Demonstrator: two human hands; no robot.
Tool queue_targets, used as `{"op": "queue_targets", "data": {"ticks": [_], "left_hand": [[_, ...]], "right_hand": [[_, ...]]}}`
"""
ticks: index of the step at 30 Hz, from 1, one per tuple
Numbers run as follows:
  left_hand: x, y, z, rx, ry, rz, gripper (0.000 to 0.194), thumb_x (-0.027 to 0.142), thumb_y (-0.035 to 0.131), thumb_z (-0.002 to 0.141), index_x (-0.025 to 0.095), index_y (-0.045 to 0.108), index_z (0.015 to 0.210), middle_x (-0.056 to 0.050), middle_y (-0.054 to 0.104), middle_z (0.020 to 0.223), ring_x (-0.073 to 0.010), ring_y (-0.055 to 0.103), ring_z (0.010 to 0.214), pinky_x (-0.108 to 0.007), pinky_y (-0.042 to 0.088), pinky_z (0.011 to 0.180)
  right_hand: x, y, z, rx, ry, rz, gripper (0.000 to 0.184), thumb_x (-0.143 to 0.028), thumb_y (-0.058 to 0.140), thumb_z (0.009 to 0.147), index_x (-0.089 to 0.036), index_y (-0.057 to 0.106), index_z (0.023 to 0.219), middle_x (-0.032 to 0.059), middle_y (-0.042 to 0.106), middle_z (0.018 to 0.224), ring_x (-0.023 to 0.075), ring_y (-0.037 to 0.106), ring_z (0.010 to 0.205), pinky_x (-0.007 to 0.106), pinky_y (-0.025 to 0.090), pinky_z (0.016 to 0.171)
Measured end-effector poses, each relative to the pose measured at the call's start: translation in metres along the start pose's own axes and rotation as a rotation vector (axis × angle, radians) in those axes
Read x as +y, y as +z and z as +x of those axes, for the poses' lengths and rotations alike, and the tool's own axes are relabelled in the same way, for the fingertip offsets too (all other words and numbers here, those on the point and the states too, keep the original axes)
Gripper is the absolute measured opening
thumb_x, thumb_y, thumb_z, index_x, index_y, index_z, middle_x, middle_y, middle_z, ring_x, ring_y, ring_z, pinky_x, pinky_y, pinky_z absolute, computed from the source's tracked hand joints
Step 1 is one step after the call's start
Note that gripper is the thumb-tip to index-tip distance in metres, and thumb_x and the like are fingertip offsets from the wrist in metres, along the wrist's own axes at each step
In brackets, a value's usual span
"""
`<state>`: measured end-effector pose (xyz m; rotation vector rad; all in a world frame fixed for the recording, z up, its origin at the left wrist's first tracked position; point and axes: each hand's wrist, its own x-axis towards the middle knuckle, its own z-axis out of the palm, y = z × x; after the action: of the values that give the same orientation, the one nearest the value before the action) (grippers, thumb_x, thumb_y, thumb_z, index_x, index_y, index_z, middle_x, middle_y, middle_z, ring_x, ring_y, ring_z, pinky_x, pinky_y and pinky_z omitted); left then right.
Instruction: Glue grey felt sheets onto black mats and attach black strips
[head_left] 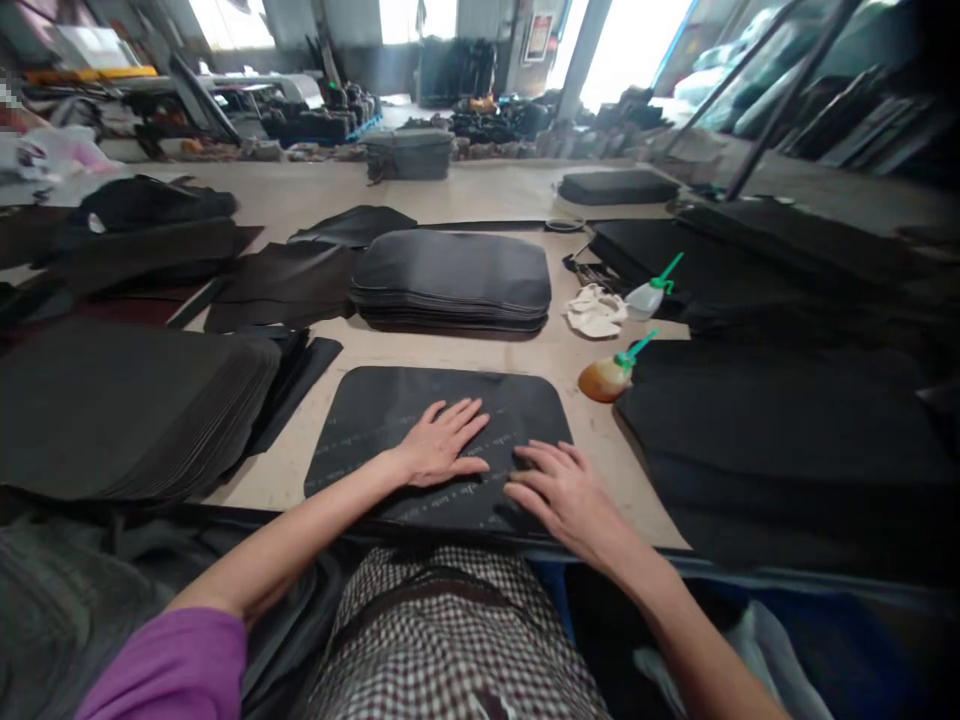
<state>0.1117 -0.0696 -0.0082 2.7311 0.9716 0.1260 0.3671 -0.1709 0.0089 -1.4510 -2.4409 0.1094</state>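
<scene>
A black sheet [375, 420] with rounded corners and rows of faint pale print lies flat at the table's near edge. My left hand [444, 445] rests on its middle, palm down with the fingers spread. Over the sheet's right part, my right hand [559, 490] touches the surface with loosely bent fingers, the thumb apart from them. Neither hand grips anything. Just beyond stands a neat stack of similar dark rounded pieces [451, 275]. To the right of the sheet sits a squeeze bottle [606, 378] of amber liquid with a green nozzle.
Large dark sheets are piled on the left [142, 400] and on the right [780, 430]. A crumpled white cloth [595, 311] lies beside a second, whitish squeeze bottle [646, 298]. Further back are a roll of tape [564, 225] and more dark stacks [409, 155].
</scene>
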Motion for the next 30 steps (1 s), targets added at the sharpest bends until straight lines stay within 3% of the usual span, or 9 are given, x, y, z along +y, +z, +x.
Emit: {"op": "queue_targets", "data": {"ticks": [4, 6, 10, 13, 17, 21, 25, 30], "left_hand": [[-0.029, -0.014, 0.001, 0.071, -0.186, -0.033, 0.083, 0.071, 0.022, 0.103, 0.019, 0.023, 0.167, -0.013, 0.017, 0.176, -0.0254, 0.016, 0.163, -0.052, 0.017, 0.13], [-0.058, -0.016, -0.008, 0.122, -0.305, 0.022, 0.082, 0.07, 0.026, 0.103, 0.018, 0.028, 0.166, -0.014, 0.02, 0.175, -0.0267, 0.018, 0.163, -0.052, 0.015, 0.13], [-0.124, -0.011, -0.044, 0.181, -0.501, 0.106, 0.078, 0.066, 0.031, 0.103, 0.017, 0.034, 0.164, -0.017, 0.028, 0.172, -0.0296, 0.024, 0.161, -0.054, 0.017, 0.128], [-0.154, -0.008, -0.075, 0.195, -0.589, 0.122, 0.078, 0.065, 0.031, 0.103, 0.016, 0.034, 0.163, -0.017, 0.029, 0.172, -0.0301, 0.024, 0.161, -0.052, 0.021, 0.127], [-0.161, -0.014, -0.094, 0.211, -0.539, 0.132, 0.076, 0.062, 0.032, 0.103, 0.012, 0.038, 0.16, -0.019, 0.036, 0.169, -0.0312, 0.028, 0.159, -0.05, 0.022, 0.128], [-0.164, -0.03, -0.087, 0.194, -0.546, 0.006, 0.081, 0.07, 0.043, 0.096, 0.014, 0.045, 0.155, -0.019, 0.046, 0.161, -0.035, 0.039, 0.151, -0.048, 0.028, 0.125], [-0.178, -0.051, -0.069, 0.153, -0.654, -0.078, 0.09, 0.076, 0.069, 0.074, 0.018, 0.058, 0.142, -0.02, 0.058, 0.146, -0.0409, 0.051, 0.136, -0.05, 0.041, 0.114], [-0.192, -0.064, -0.051, 0.122, -0.775, -0.241, 0.094, 0.066, 0.091, 0.043, 0.02, 0.068, 0.122, -0.018, 0.071, 0.122, -0.043, 0.061, 0.122, -0.049, 0.049, 0.101]], "right_hand": [[0.033, 0.014, 0.063, 0.119, 0.132, -0.107, 0.056, -0.048, 0.033, 0.111, -0.017, 0.056, 0.151, 0.0163, 0.047, 0.162, 0.0304, 0.04, 0.152, 0.057, 0.031, 0.122], [0.048, 0.028, 0.082, 0.077, 0.223, -0.135, 0.061, -0.048, 0.031, 0.111, -0.013, 0.046, 0.158, 0.0178, 0.04, 0.165, 0.0305, 0.036, 0.155, 0.058, 0.026, 0.125], [0.066, 0.05, 0.087, -0.019, 0.347, -0.152, 0.064, -0.05, 0.03, 0.11, -0.013, 0.038, 0.162, 0.0165, 0.033, 0.169, 0.0293, 0.029, 0.158, 0.056, 0.019, 0.127], [0.074, 0.051, 0.08, -0.015, 0.428, -0.174, 0.064, -0.048, 0.03, 0.11, -0.011, 0.037, 0.162, 0.0179, 0.033, 0.169, 0.0298, 0.028, 0.158, 0.054, 0.019, 0.127], [0.087, 0.035, 0.083, -0.058, 0.424, -0.131, 0.063, -0.05, 0.038, 0.109, -0.011, 0.042, 0.158, 0.021, 0.042, 0.163, 0.0351, 0.039, 0.15, 0.051, 0.028, 0.123], [0.104, 0.012, 0.105, -0.147, 0.415, -0.056, 0.067, -0.058, 0.062, 0.098, -0.018, 0.052, 0.151, 0.0205, 0.056, 0.146, 0.0363, 0.055, 0.134, 0.045, 0.045, 0.11], [0.119, 0.001, 0.13, -0.22, 0.446, -0.021, 0.07, -0.059, 0.085, 0.08, -0.017, 0.065, 0.133, 0.0191, 0.063, 0.134, 0.0375, 0.059, 0.127, 0.044, 0.049, 0.103], [0.125, 0.002, 0.141, -0.269, 0.528, 0.052, 0.079, -0.057, 0.093, 0.069, -0.017, 0.064, 0.13, 0.0174, 0.069, 0.123, 0.0375, 0.063, 0.121, 0.044, 0.05, 0.1]]}}
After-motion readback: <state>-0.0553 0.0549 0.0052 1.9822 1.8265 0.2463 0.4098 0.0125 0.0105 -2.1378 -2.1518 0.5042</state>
